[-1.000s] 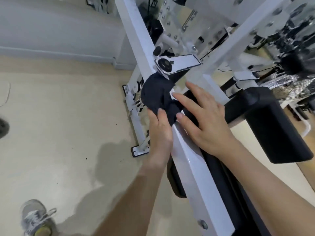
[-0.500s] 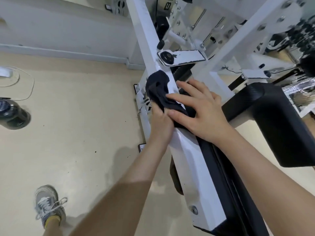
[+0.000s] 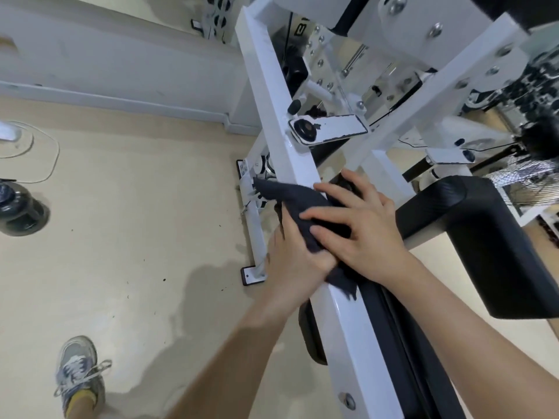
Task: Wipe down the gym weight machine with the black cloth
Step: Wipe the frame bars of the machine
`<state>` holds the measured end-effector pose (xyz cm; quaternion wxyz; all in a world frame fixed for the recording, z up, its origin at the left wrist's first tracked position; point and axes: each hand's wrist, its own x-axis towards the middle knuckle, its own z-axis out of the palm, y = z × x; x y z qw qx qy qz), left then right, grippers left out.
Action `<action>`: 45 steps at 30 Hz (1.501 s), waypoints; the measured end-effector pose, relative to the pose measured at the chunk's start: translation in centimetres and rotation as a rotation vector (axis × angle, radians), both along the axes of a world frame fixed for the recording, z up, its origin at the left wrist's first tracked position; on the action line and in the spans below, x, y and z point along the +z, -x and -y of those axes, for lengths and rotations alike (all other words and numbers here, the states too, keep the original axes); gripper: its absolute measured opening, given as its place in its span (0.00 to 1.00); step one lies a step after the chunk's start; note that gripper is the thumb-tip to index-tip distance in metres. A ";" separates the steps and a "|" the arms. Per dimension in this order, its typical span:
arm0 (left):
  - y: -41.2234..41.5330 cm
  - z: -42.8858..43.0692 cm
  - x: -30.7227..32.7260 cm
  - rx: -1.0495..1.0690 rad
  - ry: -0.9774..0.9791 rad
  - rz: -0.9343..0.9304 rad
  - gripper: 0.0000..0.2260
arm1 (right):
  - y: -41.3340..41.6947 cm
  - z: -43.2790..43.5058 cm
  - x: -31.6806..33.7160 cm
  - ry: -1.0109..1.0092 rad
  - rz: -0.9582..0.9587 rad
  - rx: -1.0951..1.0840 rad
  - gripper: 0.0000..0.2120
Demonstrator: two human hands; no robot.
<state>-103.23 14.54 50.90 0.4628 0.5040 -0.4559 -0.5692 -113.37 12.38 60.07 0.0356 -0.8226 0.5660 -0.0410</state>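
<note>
Dark crumpled black cloth [image 3: 298,204] draped over white square-tube steel beam [image 3: 284,140] of weight machine. Left hand [image 3: 292,252] grips cloth from beam's left side, fingers curled round it. Right hand [image 3: 363,228] pressed flat on cloth, fingers spread straight. Dark translucent plastic jug [image 3: 18,207] on beige floor [image 3: 136,222]; contents indiscernible.

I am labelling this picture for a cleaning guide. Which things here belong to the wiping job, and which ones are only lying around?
Belong to the job:
- black cloth, draped over the bar
- white frame bar of the weight machine
- left hand, gripping the cloth
- right hand, pressing on the cloth

Only lying around:
- dark bottle on the floor
- white cable on the floor
- black seat pad
</note>
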 end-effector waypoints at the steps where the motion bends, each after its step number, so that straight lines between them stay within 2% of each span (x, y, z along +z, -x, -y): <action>1: -0.6 -1.4 -0.1 -0.038 0.023 0.093 0.40 | 0.0 0.0 0.0 0.008 0.012 -0.015 0.11; 3: -1.9 -4.2 0.2 0.065 0.063 0.285 0.42 | -0.1 0.0 0.1 -0.003 0.027 -0.044 0.09; 6: -1.8 -5.4 0.7 0.369 0.258 0.286 0.31 | -0.2 0.1 0.1 -0.002 0.049 -0.060 0.06; 8: -0.4 -4.3 0.9 0.307 0.382 0.295 0.25 | -0.1 0.1 0.1 -0.002 0.077 -0.072 0.03; 9: 0.4 -3.6 1.1 0.231 0.338 0.216 0.26 | 0.1 0.2 0.0 -0.001 0.086 -0.071 0.03; 11: 1.4 -1.7 1.1 0.141 0.160 0.037 0.29 | 0.3 0.2 -0.2 0.030 0.103 -0.053 0.09; 13: 1.8 0.6 0.7 0.183 0.036 -0.057 0.33 | 0.5 0.3 -0.2 0.049 0.195 -0.062 0.18; 16: 0.9 4.9 0.3 0.197 -0.150 -0.219 0.34 | 0.5 0.2 0.1 0.021 0.361 -0.075 0.24; 21: -0.4 9.2 0.5 0.234 -0.261 -0.355 0.31 | 0.7 0.4 -0.3 0.019 0.344 -0.090 0.26; 23: -0.4 9.7 0.5 0.255 -0.283 -0.306 0.32 | 0.3 0.7 0.0 0.057 0.367 -0.127 0.28; 25: -0.5 10.4 0.2 0.261 -0.264 -0.159 0.35 | -0.9 2.5 1.0 0.097 0.403 -0.136 0.28; 28: -1.0 10.5 -0.2 0.239 -0.184 0.030 0.32 | -4.5 8.8 2.7 0.095 0.332 -0.084 0.21; 32: -2.8 14.9 0.1 0.303 -0.158 -0.094 0.22 | -8.9 19.4 2.8 -0.100 0.106 -0.082 0.23; 35: -4.8 23.0 -0.8 0.300 -0.082 -0.296 0.22 | -10.9 25.1 1.4 -0.265 0.101 -0.206 0.21; 36: -5.5 25.5 -0.9 0.302 -0.113 -0.342 0.23 | -11.3 26.5 0.5 -0.252 0.096 -0.234 0.18; 38: -6.9 30.2 -1.4 0.311 -0.221 -0.413 0.26 | -12.0 28.6 -1.3 -0.088 0.014 -0.224 0.10; 39: -7.7 32.5 -1.3 0.313 -0.254 -0.438 0.25 | -12.3 29.1 -2.0 -0.007 -0.028 -0.241 0.09; 42: -10.2 39.3 -1.2 0.330 -0.311 -0.534 0.15 | -13.2 29.7 -3.6 0.201 -0.088 -0.262 0.08; 45: -12.1 43.9 -0.5 0.311 -0.362 -0.703 0.07 | -13.8 30.0 -4.5 0.259 -0.056 -0.253 0.04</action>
